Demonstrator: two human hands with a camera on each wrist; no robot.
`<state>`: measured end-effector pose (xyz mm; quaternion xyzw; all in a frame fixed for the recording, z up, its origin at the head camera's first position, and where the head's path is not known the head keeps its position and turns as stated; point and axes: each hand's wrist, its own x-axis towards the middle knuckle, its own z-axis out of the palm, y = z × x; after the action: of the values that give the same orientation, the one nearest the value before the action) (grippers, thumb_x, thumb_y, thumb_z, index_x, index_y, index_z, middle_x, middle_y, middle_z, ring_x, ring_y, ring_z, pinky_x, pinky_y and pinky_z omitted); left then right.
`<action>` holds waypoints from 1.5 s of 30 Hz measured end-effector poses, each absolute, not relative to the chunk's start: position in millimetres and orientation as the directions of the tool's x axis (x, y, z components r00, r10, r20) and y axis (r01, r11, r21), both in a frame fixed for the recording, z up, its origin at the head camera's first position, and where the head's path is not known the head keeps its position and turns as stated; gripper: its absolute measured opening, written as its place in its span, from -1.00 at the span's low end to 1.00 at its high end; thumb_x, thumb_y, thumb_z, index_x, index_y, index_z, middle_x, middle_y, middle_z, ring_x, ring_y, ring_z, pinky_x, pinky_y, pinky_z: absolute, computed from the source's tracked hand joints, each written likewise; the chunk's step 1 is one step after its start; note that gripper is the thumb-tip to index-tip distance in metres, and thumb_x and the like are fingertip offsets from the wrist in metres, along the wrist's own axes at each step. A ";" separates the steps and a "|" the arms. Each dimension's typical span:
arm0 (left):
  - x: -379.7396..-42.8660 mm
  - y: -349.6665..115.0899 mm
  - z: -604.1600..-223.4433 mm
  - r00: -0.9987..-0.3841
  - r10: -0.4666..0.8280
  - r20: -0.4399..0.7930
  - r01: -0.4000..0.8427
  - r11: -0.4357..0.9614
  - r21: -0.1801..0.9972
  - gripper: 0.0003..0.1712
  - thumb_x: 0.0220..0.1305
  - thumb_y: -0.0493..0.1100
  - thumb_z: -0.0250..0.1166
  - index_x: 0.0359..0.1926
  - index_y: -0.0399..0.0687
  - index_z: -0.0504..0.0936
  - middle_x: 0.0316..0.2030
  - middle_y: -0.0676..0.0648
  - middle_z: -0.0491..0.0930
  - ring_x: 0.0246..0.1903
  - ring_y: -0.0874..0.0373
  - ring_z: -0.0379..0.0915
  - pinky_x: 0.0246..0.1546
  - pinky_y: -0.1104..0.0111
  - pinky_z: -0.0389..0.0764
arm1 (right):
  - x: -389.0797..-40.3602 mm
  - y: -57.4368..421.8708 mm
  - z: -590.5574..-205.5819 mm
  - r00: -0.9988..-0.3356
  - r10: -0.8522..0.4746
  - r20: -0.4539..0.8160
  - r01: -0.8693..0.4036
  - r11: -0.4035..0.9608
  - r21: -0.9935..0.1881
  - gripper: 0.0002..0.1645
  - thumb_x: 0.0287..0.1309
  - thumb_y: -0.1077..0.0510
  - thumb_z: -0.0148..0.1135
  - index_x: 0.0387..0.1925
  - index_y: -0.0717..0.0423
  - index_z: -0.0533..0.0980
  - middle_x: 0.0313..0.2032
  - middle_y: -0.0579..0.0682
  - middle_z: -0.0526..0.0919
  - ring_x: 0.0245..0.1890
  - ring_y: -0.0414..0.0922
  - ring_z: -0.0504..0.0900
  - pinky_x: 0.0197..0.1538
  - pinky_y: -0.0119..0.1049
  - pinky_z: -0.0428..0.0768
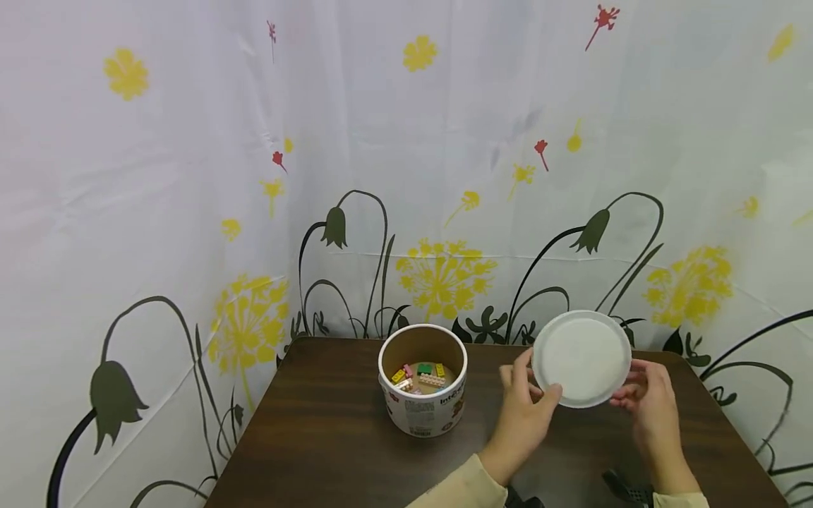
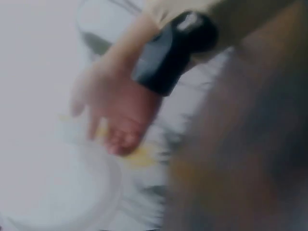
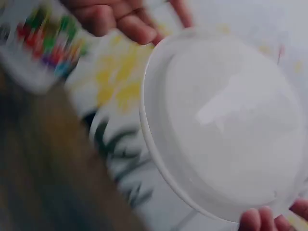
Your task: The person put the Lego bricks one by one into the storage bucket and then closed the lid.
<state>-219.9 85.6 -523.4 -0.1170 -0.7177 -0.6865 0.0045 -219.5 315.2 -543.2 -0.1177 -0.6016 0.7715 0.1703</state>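
Observation:
A round white lid point(image 1: 582, 358) is held up above the right side of the table, tilted toward the head camera. My left hand point(image 1: 522, 413) grips its left edge, the thumb lying over the front face and the other fingers at the rim. On the opposite edge my right hand point(image 1: 652, 413) holds the rim with bent fingers. In the right wrist view the raised rim and shiny face of the lid point(image 3: 231, 120) show, with fingertips point(image 3: 250, 220) of the right hand on the lower edge. The left wrist view is blurred; there the right hand point(image 2: 115, 96) appears beside the lid.
Left of my hands, a white printed bucket point(image 1: 420, 415) stands uncovered on the dark wooden table point(image 1: 317, 423). Several colourful toy bricks point(image 1: 424, 369) lie at its bottom. A white curtain point(image 1: 444, 141) with flower prints hangs behind the table. A black device point(image 2: 168, 53) sits on the right wrist.

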 end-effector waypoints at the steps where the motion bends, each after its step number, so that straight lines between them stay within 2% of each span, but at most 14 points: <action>1: -219.2 81.3 -515.2 -0.964 0.145 0.223 0.231 0.038 0.972 -0.27 0.41 -0.05 0.40 0.53 0.32 0.38 0.13 0.03 0.29 -0.07 0.22 0.42 -0.16 0.47 0.52 | -218.7 307.9 -536.3 -0.930 0.358 0.083 -0.185 -0.263 -0.947 -0.61 0.76 -0.15 -0.23 0.18 -0.06 0.44 -0.20 -0.16 0.59 -0.44 -0.19 0.63 -0.33 -0.30 0.73; 5: -216.8 60.8 -489.8 -0.928 0.081 0.363 0.369 0.079 0.926 -0.57 0.59 0.03 0.26 0.37 0.28 0.45 0.20 0.01 0.23 0.13 0.18 0.37 0.09 0.32 0.54 | -220.2 269.4 -516.6 -0.940 0.206 0.271 -0.333 -0.390 -0.859 -0.25 0.73 -0.28 -0.40 0.32 0.14 0.50 -0.14 -0.12 0.68 -0.23 -0.16 0.73 -0.04 -0.28 0.73; 7: -217.9 46.3 -481.7 -0.906 0.060 0.419 0.423 0.070 0.903 -0.65 0.65 0.03 0.12 0.32 0.13 0.46 0.26 -0.04 0.23 0.25 0.11 0.36 0.26 0.19 0.48 | -222.4 244.9 -506.1 -0.934 0.194 0.302 -0.356 -0.402 -0.844 -0.16 0.74 -0.27 -0.41 0.38 0.32 0.46 -0.02 -0.08 0.65 -0.05 -0.15 0.70 0.13 -0.29 0.64; 10: -223.3 18.7 -472.5 -0.892 0.038 0.450 0.450 0.006 0.893 -0.59 0.65 -0.02 -0.05 0.30 -0.10 0.47 0.42 -0.14 0.23 0.49 -0.05 0.25 0.49 -0.03 0.32 | -227.8 210.7 -494.1 -0.939 0.170 0.300 -0.345 -0.429 -0.835 -0.24 0.79 -0.16 -0.40 0.50 0.40 0.28 0.25 0.07 0.46 0.08 -0.17 0.64 0.17 -0.34 0.63; 12: -229.5 -2.0 -465.9 -0.893 0.033 0.448 0.448 -0.009 0.894 -0.53 0.61 -0.06 -0.03 0.34 -0.21 0.47 0.51 -0.21 0.19 0.61 -0.13 0.13 0.58 -0.12 0.21 | -235.6 189.2 -488.5 -0.949 0.142 0.280 -0.314 -0.452 -0.835 -0.33 0.79 -0.05 -0.39 0.58 0.33 0.17 0.38 0.15 0.31 0.15 -0.18 0.62 0.15 -0.39 0.67; 15: -239.7 -34.0 -455.3 -0.920 0.048 0.390 0.392 0.048 0.919 -0.38 0.59 -0.07 0.11 0.54 -0.18 0.33 0.60 -0.25 0.04 0.66 -0.24 0.02 0.61 -0.23 0.12 | -252.8 157.4 -487.5 -0.962 0.066 0.264 -0.265 -0.454 -0.851 -0.39 0.77 0.06 -0.39 0.65 0.18 0.07 0.50 0.24 0.21 0.22 -0.15 0.61 0.10 -0.40 0.71; 19: -252.3 -81.6 -452.1 -0.935 0.082 0.344 0.354 0.237 0.905 -0.10 0.57 -0.06 0.23 0.74 -0.07 0.01 0.67 -0.25 -0.08 0.63 -0.29 0.04 0.58 -0.28 0.17 | -271.9 114.6 -498.6 -0.969 0.029 0.244 -0.241 -0.304 -0.922 -0.38 0.74 0.11 -0.31 0.68 0.06 0.09 0.60 0.18 0.19 0.45 -0.04 0.41 0.34 -0.36 0.55; 23: -267.1 -122.3 -466.5 -0.950 0.092 0.299 0.312 0.359 0.880 -0.01 0.59 -0.02 0.24 0.78 -0.01 -0.13 0.71 -0.24 -0.10 0.66 -0.32 -0.03 0.57 -0.36 0.13 | -284.0 82.6 -519.9 -0.962 0.016 0.273 -0.273 -0.082 -0.958 -0.35 0.71 0.13 -0.19 0.69 0.01 0.11 0.66 0.13 0.10 0.66 0.07 0.12 0.65 -0.03 0.16; 26: -278.0 -141.8 -484.0 -0.960 0.045 0.276 0.269 0.428 0.863 -0.01 0.58 0.01 0.25 0.78 -0.04 -0.08 0.71 -0.28 -0.04 0.68 -0.36 -0.07 0.57 -0.41 0.08 | -292.4 66.8 -537.0 -0.946 -0.008 0.324 -0.321 0.144 -0.936 -0.31 0.66 0.11 -0.06 0.69 0.05 0.14 0.66 0.14 0.11 0.70 0.15 0.04 0.65 0.27 -0.05; 29: -285.3 -153.8 -505.1 -0.968 0.001 0.250 0.216 0.509 0.833 -0.10 0.60 -0.03 0.20 0.75 -0.13 0.02 0.69 -0.33 0.03 0.67 -0.41 -0.04 0.55 -0.43 0.09 | -295.9 58.3 -552.8 -0.931 -0.026 0.363 -0.344 0.389 -0.855 -0.26 0.59 0.06 0.05 0.67 0.07 0.20 0.65 0.14 0.21 0.67 0.19 0.12 0.55 0.40 -0.02; 31: -287.5 -159.2 -517.4 -0.971 -0.008 0.238 0.197 0.535 0.821 -0.18 0.61 -0.09 0.16 0.72 -0.20 0.09 0.68 -0.34 0.06 0.67 -0.41 -0.02 0.57 -0.40 0.09 | -295.5 55.5 -560.9 -0.924 -0.034 0.380 -0.348 0.480 -0.805 -0.24 0.55 0.04 0.09 0.66 0.09 0.23 0.64 0.13 0.27 0.65 0.19 0.18 0.49 0.42 0.02; 36: -284.9 -165.7 -531.4 -0.966 0.002 0.259 0.226 0.496 0.839 -0.26 0.61 -0.13 0.17 0.67 -0.23 0.24 0.65 -0.32 0.15 0.67 -0.39 0.01 0.60 -0.35 0.09 | -293.8 54.6 -569.2 -0.903 -0.022 0.429 -0.400 0.410 -0.820 -0.29 0.51 0.15 0.12 0.61 0.17 0.29 0.59 0.17 0.30 0.62 0.19 0.28 0.59 0.35 0.13; 40: -282.0 -166.7 -532.8 -0.973 0.021 0.230 0.208 0.508 0.836 -0.24 0.58 -0.14 0.21 0.67 -0.20 0.25 0.67 -0.27 0.15 0.67 -0.36 0.04 0.59 -0.36 0.11 | -295.7 54.3 -574.8 -0.920 -0.004 0.391 -0.371 0.329 -0.868 -0.27 0.46 0.23 0.11 0.60 0.18 0.27 0.51 0.16 0.29 0.57 0.11 0.33 0.60 0.22 0.28; 45: -285.9 -170.6 -532.3 -0.973 0.021 0.231 0.195 0.612 0.767 -0.32 0.60 -0.18 0.10 0.66 -0.11 0.29 0.67 -0.19 0.20 0.66 -0.31 0.08 0.53 -0.45 0.08 | -295.5 56.1 -571.2 -0.948 -0.013 0.318 -0.290 0.450 -0.845 -0.23 0.55 0.11 0.03 0.71 -0.05 0.19 0.59 0.04 0.35 0.61 0.08 0.35 0.59 0.22 0.33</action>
<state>-285.9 -170.6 -532.3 -0.0605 -0.8921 -0.4365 0.0999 -295.5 56.1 -571.2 0.0901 -0.8409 0.5166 0.1338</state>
